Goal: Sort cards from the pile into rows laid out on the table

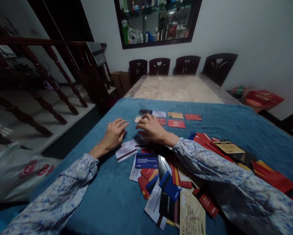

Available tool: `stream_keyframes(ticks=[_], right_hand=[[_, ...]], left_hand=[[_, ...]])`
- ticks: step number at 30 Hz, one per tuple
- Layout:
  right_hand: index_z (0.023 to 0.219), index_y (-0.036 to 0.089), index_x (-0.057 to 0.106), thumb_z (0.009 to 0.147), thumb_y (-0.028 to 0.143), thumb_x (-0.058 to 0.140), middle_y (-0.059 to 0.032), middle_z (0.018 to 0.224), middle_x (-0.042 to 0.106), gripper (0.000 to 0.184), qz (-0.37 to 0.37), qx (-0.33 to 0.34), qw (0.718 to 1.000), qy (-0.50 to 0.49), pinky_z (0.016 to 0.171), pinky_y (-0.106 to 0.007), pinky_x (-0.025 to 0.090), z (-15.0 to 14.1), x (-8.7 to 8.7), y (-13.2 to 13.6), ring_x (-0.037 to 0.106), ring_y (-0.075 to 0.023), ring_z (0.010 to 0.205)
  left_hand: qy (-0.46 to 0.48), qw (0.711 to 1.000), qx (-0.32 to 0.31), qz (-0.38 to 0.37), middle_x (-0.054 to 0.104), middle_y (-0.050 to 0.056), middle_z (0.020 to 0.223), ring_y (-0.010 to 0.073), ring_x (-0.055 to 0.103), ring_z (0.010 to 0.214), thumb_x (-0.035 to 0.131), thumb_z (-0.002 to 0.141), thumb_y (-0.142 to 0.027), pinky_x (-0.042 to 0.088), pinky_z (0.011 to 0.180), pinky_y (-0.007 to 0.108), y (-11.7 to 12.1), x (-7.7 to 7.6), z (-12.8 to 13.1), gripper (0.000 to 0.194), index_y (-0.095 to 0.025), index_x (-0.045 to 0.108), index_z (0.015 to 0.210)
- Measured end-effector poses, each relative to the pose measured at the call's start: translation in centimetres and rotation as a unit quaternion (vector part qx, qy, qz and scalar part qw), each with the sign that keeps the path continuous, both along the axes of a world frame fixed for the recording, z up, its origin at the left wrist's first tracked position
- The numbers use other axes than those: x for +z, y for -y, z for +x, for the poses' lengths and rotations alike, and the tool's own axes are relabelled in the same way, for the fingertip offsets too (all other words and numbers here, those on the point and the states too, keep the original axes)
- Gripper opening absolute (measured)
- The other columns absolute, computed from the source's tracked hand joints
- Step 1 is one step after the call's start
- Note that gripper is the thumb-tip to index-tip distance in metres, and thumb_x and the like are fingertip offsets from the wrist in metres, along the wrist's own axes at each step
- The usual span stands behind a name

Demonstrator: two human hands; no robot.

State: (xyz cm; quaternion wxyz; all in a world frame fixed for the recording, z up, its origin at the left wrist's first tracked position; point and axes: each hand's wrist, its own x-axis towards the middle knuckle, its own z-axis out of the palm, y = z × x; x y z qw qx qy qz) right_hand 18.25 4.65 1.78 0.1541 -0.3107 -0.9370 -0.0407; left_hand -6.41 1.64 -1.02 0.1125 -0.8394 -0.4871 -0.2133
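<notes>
My left hand [114, 133] hovers over or rests on the blue cloth, fingers loosely bent and apart, holding nothing visible. Beside it, my right hand [152, 128] spreads bent fingers over a cream card [137, 119]; whether they touch it I cannot tell. Cards lie in two rows just beyond: a black card [145, 111], a pale lilac card [159, 114], a yellow card [175, 115] and a red card [193, 117] behind, with another red card [176, 124] in front. Below my hands spreads a loose pile with a white striped card [126, 150] and a dark blue card [146, 161].
More cards, including a gold card [229, 147], lie in a heap right of my right forearm. Blue cloth [104, 189] covers the near table; the bare tabletop [178, 88] shows beyond. Several dark chairs [159, 66] stand behind. At left are a wooden railing [55, 85] and plastic bag [16, 173].
</notes>
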Motion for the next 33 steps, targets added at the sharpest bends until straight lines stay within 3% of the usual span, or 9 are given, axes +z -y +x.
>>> stream_keyframes(ticks=[12, 19, 28, 33], right_hand=[[0.115, 0.019, 0.073, 0.096, 0.027, 0.059, -0.0129, 0.124, 0.070, 0.024, -0.044, 0.074, 0.996, 0.014, 0.095, -0.047, 0.031, -1.1, -1.6, 3.7, 0.042, -0.0324, 0.127], [0.119, 0.017, 0.072, 0.097, 0.036, 0.061, -0.0147, 0.130, 0.068, 0.031, -0.089, 0.095, 0.990, 0.060, 0.096, -0.049, 0.034, -1.9, -1.1, 5.1, 0.041, -0.0345, 0.129], [0.122, 0.016, 0.071, 0.097, 0.041, 0.060, -0.0162, 0.134, 0.064, 0.037, -0.102, 0.081, 0.987, 0.094, 0.094, -0.048, 0.038, -2.6, -1.2, 6.2, 0.042, -0.0352, 0.127], [0.120, 0.017, 0.071, 0.095, 0.040, 0.063, -0.0157, 0.131, 0.065, 0.034, -0.103, 0.087, 0.988, 0.078, 0.092, -0.046, 0.038, -2.6, -1.5, 6.1, 0.043, -0.0340, 0.126]], left_hand=[[-0.008, 0.999, -0.011, 0.051, 0.068, 0.016, 0.132, 0.0343, 0.054, 0.133, 0.049, 0.102, -0.026, 0.048, 0.102, 0.055, 7.2, -1.6, -1.3, 0.033, -0.017, 0.065, 0.130], [-0.013, 0.999, -0.013, 0.044, 0.071, 0.015, 0.123, 0.0357, 0.054, 0.131, 0.055, 0.100, -0.030, 0.048, 0.102, 0.056, 10.7, -2.1, -1.2, 0.029, -0.016, 0.068, 0.122], [-0.011, 0.999, -0.026, 0.021, 0.074, 0.012, 0.110, 0.0359, 0.058, 0.126, 0.063, 0.095, -0.031, 0.051, 0.099, 0.056, 11.4, -1.9, -0.6, 0.022, -0.017, 0.073, 0.110], [-0.042, 0.997, -0.053, 0.035, 0.076, 0.012, 0.102, 0.0352, 0.061, 0.124, 0.060, 0.097, -0.025, 0.051, 0.099, 0.056, 11.6, -1.2, -0.1, 0.018, -0.016, 0.075, 0.101]])
